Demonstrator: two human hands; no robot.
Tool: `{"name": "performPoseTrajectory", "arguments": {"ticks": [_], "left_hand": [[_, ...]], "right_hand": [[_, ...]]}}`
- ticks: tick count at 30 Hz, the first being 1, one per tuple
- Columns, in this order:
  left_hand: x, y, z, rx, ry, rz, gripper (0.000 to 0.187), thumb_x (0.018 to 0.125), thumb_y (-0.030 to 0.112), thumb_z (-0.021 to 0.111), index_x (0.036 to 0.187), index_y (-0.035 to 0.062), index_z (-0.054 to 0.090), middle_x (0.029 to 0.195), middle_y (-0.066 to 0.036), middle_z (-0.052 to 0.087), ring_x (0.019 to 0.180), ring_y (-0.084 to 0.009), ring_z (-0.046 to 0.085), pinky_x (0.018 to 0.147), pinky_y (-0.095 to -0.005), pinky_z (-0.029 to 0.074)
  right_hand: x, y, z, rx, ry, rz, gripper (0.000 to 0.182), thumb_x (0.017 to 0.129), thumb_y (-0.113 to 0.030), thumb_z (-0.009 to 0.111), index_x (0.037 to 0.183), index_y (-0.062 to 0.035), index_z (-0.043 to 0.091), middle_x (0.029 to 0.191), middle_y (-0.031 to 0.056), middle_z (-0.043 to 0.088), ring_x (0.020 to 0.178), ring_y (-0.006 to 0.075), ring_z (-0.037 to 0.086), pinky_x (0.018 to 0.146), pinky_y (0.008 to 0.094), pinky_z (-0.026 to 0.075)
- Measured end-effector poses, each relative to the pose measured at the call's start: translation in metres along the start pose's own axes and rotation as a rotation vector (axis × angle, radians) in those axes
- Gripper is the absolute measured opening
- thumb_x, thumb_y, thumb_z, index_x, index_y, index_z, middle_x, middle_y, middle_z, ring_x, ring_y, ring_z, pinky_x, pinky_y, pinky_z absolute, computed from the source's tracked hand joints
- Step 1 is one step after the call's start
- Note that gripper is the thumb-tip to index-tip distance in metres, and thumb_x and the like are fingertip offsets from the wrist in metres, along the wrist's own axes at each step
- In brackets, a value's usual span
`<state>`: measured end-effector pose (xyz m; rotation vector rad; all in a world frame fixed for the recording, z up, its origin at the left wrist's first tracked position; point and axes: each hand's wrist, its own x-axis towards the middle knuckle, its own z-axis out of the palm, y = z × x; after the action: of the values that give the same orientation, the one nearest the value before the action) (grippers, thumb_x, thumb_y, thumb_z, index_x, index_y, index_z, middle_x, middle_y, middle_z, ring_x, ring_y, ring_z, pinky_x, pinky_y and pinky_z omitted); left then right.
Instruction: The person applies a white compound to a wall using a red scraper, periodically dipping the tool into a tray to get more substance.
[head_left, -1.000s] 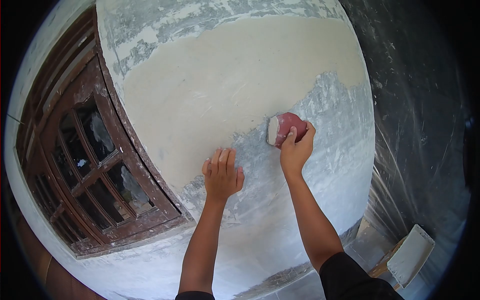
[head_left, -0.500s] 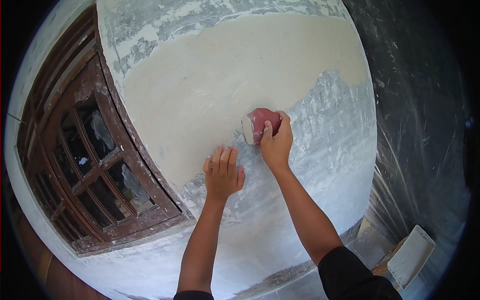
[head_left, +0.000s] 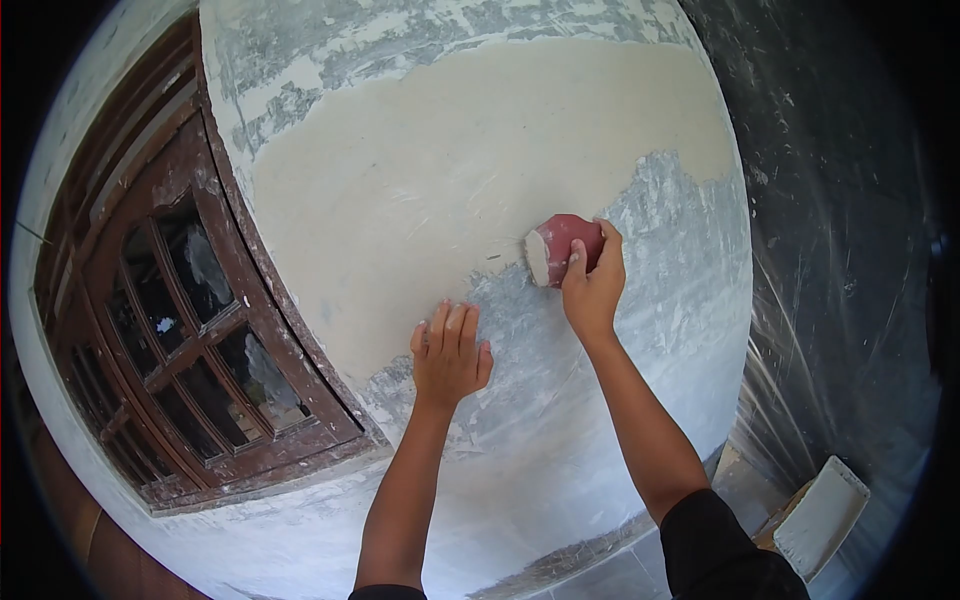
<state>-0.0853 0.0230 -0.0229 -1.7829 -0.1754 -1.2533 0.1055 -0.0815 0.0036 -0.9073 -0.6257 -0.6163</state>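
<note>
My right hand [head_left: 596, 292] grips a red putty spreader [head_left: 570, 238], thumb on its near face and fingers curled round its right side. Whitish putty coats the spreader's left edge, which is at the wall [head_left: 680, 300]. It sits where a smooth cream layer of putty [head_left: 430, 150] borders rough grey wall. Lower and to the left, my left hand [head_left: 448, 358] lies with fingers stretched upward over the putty's lower border, palm side to the wall and holding nothing. Small white smears mark its fingertips.
To the left is a brown wooden window [head_left: 195, 400] with several panes and paint-spattered frame. Dark plastic sheeting [head_left: 830, 260] hangs along the right. At lower right, a white-smeared tray [head_left: 825, 515] rests on a box near the tiled floor.
My right hand has moved the spreader to the right along the putty's lower border. A small mark now shows in the putty left of it. My left hand has barely shifted.
</note>
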Motion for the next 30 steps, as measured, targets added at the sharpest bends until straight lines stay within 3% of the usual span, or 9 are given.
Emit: {"name": "performPoseTrajectory", "arguments": {"ticks": [3,9,11,13,16,21,25,27,30], "left_hand": [[0.002,0.0,-0.003,-0.006,-0.01,-0.011,0.052,0.082,0.029,0.054,0.128,0.0062,0.053,0.126,-0.007,0.056,0.126,-0.0257,0.047,0.103,-0.0445,0.026],[-0.001,0.0,0.0,-0.001,0.003,-0.005,0.052,0.081,0.029,0.054,0.128,0.0062,0.053,0.125,-0.007,0.057,0.126,-0.0256,0.047,0.103,-0.0448,0.026],[0.002,0.0,-0.002,-0.006,-0.002,-0.015,0.052,0.081,0.029,0.054,0.128,0.0063,0.053,0.125,-0.007,0.056,0.126,-0.0256,0.047,0.103,-0.0449,0.026],[0.001,0.0,-0.003,-0.007,-0.01,-0.017,0.052,0.081,0.029,0.054,0.128,0.0063,0.053,0.125,-0.007,0.056,0.126,-0.0255,0.047,0.103,-0.045,0.026],[0.001,0.001,-0.002,-0.002,-0.013,-0.015,0.053,0.081,0.029,0.054,0.128,0.0062,0.052,0.125,-0.007,0.056,0.125,-0.0256,0.047,0.103,-0.0449,0.026],[0.002,0.0,-0.004,-0.004,-0.023,-0.008,0.053,0.082,0.029,0.054,0.129,0.0065,0.052,0.125,-0.007,0.056,0.125,-0.0256,0.048,0.103,-0.0445,0.027],[0.0,0.0,-0.002,0.005,-0.025,0.003,0.053,0.082,0.03,0.054,0.129,0.0068,0.052,0.126,-0.007,0.056,0.125,-0.0254,0.047,0.103,-0.0446,0.027],[0.0,0.001,-0.001,0.0,-0.029,0.009,0.053,0.082,0.029,0.054,0.129,0.0072,0.052,0.126,-0.006,0.056,0.126,-0.025,0.047,0.103,-0.0449,0.027],[0.0,0.001,-0.004,-0.009,-0.03,-0.008,0.053,0.081,0.029,0.055,0.129,0.0074,0.052,0.126,-0.006,0.056,0.126,-0.0248,0.047,0.103,-0.0452,0.027]], "right_hand": [[-0.01,-0.015,0.015,-0.014,-0.27,-0.193,0.041,0.09,-0.008,0.059,0.128,0.0039,0.05,0.115,0.025,0.06,0.103,0.0426,0.059,0.09,0.0459,0.046],[0.009,0.002,0.002,-0.063,0.081,-0.059,0.04,0.089,-0.007,0.059,0.127,0.0029,0.051,0.119,0.0246,0.059,0.105,0.0419,0.058,0.09,0.046,0.043],[-0.002,-0.014,0.006,-0.027,-0.221,-0.17,0.038,0.089,-0.006,0.06,0.125,0.0039,0.053,0.119,0.0243,0.059,0.107,0.0419,0.058,0.093,0.0453,0.043],[0.002,-0.007,0.01,-0.024,-0.321,-0.17,0.038,0.088,-0.006,0.061,0.124,0.0039,0.054,0.12,0.024,0.059,0.109,0.0422,0.058,0.094,0.0452,0.043],[0.018,0.012,0.0,-0.009,0.039,0.005,0.04,0.087,-0.005,0.061,0.125,0.0024,0.051,0.117,0.0243,0.06,0.105,0.0425,0.059,0.092,0.0463,0.044],[-0.008,-0.009,0.015,0.033,-0.292,-0.253,0.04,0.088,-0.006,0.061,0.126,0.0026,0.052,0.117,0.0257,0.06,0.105,0.0419,0.059,0.092,0.0467,0.043],[0.023,0.015,0.004,-0.057,0.083,-0.006,0.04,0.089,-0.008,0.06,0.126,0.0064,0.051,0.121,0.0264,0.059,0.109,0.0445,0.058,0.093,0.0453,0.047],[0.01,0.004,0.006,-0.022,0.031,-0.093,0.04,0.09,-0.007,0.059,0.126,0.0052,0.051,0.119,0.0254,0.059,0.107,0.0434,0.058,0.093,0.0461,0.045],[-0.01,-0.013,0.016,-0.045,-0.279,-0.21,0.041,0.09,-0.008,0.059,0.127,0.0028,0.049,0.116,0.0228,0.059,0.105,0.0404,0.057,0.092,0.046,0.042]]}}
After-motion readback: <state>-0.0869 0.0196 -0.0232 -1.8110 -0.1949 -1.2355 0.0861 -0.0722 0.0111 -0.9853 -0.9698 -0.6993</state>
